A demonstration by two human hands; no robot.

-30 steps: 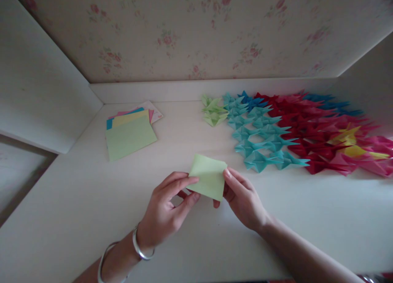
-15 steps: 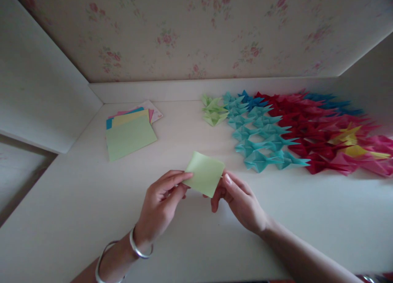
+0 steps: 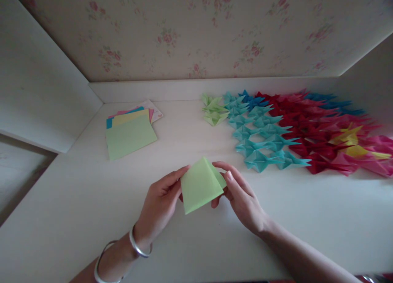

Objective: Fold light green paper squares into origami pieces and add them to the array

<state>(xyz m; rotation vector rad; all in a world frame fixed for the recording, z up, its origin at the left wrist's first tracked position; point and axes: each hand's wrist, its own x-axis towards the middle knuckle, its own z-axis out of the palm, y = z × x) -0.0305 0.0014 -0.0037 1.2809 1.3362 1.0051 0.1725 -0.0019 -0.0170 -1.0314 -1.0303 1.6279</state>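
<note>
A pale green sheet of origami paper (image 3: 201,187), folded into a small square with a flap standing away on its right, is held up between both hands in the middle of the head view. My left hand (image 3: 164,197) pinches its left edge, the thumb partly behind the paper. At the right corner, my right hand (image 3: 241,195) grips the flap between thumb and fingers. Some fingertips are hidden behind the paper. Beyond the hands, light green folded paper cranes (image 3: 215,111) stand near the back of the white table (image 3: 184,250).
A stack of coloured paper (image 3: 132,135), green on top, lies at the back left. Rows of turquoise cranes (image 3: 258,160), red cranes (image 3: 322,162) and others in pink, blue and yellow fill the back right. A floral-papered wall (image 3: 178,33) rises behind.
The green paper has turned between my hands, and its layers have spread so a flap opens on the right. My left fingers have shifted along its left edge.
</note>
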